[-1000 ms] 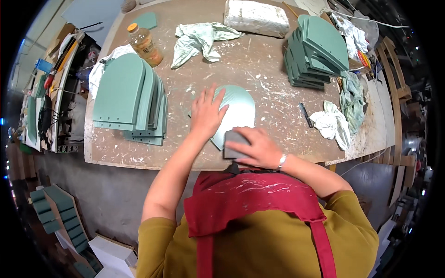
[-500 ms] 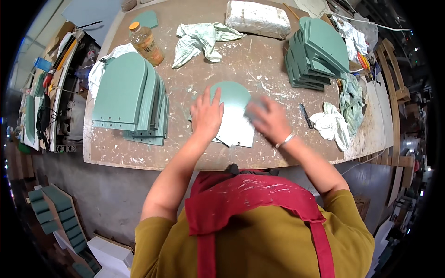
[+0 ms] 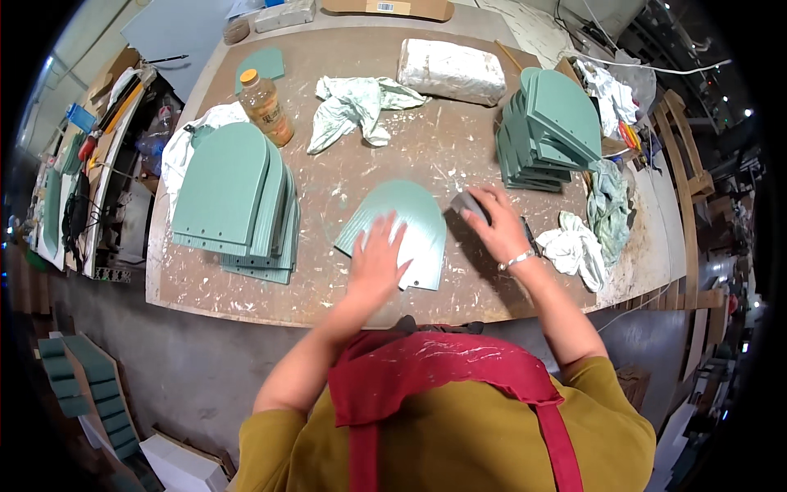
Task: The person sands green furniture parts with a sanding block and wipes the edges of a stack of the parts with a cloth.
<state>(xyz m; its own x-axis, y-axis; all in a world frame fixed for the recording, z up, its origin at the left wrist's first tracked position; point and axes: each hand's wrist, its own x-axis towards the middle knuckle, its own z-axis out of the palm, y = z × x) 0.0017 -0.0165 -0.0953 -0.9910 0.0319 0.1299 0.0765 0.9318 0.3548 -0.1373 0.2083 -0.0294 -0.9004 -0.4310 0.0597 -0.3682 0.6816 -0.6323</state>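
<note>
At frame centre on the worktop point(image 3: 246, 287), the green panel point(image 3: 410, 217) is pressed flat under the left hand point(image 3: 379, 261), fingers spread, while a grey block point(image 3: 469, 205) is gripped by the right hand point(image 3: 496, 230) just beside the panel's right edge.

panel point(image 3: 402, 221): pale green | block point(image 3: 469, 205): grey | apron point(image 3: 434, 373): red
</note>
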